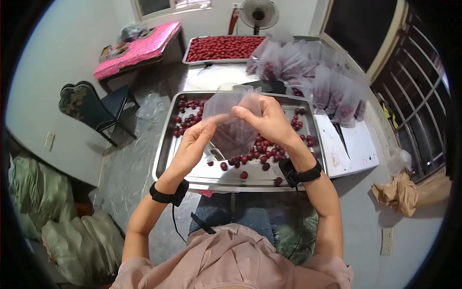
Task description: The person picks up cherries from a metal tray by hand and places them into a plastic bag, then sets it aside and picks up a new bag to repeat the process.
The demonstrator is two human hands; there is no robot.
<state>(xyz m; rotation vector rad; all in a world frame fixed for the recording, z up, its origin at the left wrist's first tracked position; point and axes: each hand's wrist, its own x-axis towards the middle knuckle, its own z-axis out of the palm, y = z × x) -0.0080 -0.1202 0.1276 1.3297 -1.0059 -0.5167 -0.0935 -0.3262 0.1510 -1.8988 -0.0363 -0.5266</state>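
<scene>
Between my hands hangs a clear plastic bag (233, 137), held over a large metal tray (162, 149). My left hand (193, 146) is closed, thumb and fingers pinching the bag's left edge. On the other side my right hand (269, 121) grips the upper right part of the bag, thumb across the front. Small round dark red fruits (265, 155) lie loose in the tray, in clusters to the left, the right and below the bag. A metal object under the bag is mostly hidden by it.
Behind stands a second tray full of red fruits (226, 48). Filled plastic bags (332, 91) crowd the table's right side. A fan (259, 15) is at the back wall. To the left are a chair (91, 108), a pink-covered table (142, 50) and green sacks (82, 245).
</scene>
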